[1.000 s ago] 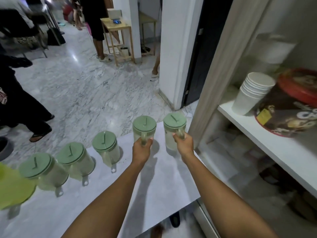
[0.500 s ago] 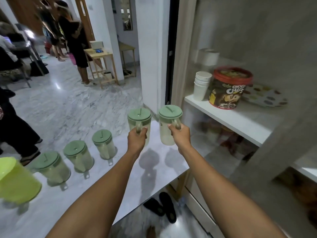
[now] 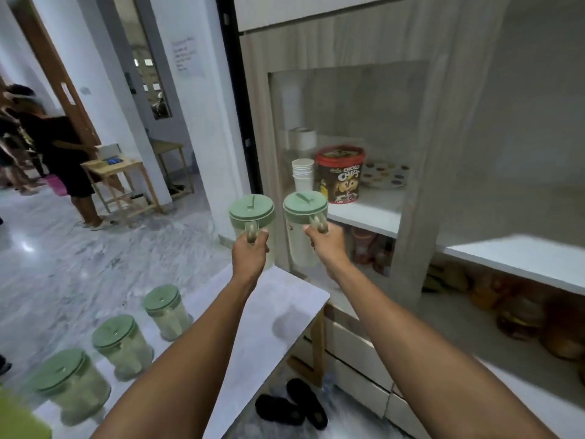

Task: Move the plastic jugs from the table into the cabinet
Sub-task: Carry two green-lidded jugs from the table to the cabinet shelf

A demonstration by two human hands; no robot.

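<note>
Two clear plastic jugs with green lids hang in the air in front of the open cabinet. My left hand (image 3: 250,253) grips the handle of the left jug (image 3: 251,213). My right hand (image 3: 326,245) grips the handle of the right jug (image 3: 304,207), which is close to the white cabinet shelf (image 3: 370,213). Three more green-lidded jugs stand in a row on the white table (image 3: 269,315): one (image 3: 164,308) nearest my arms, one (image 3: 122,343) further left, one (image 3: 68,384) at the lower left.
On the shelf stand a stack of white cups (image 3: 303,174), a red-lidded Choco Chips tub (image 3: 340,174) and a dotted plate (image 3: 384,175). A wooden cabinet post (image 3: 421,185) divides the shelves. Black slippers (image 3: 291,403) lie on the floor. A person (image 3: 63,160) stands far left.
Both hands have lifted their jugs off the table and carried them up and right toward the cabinet shelf. My view has swung toward the cabinet.
</note>
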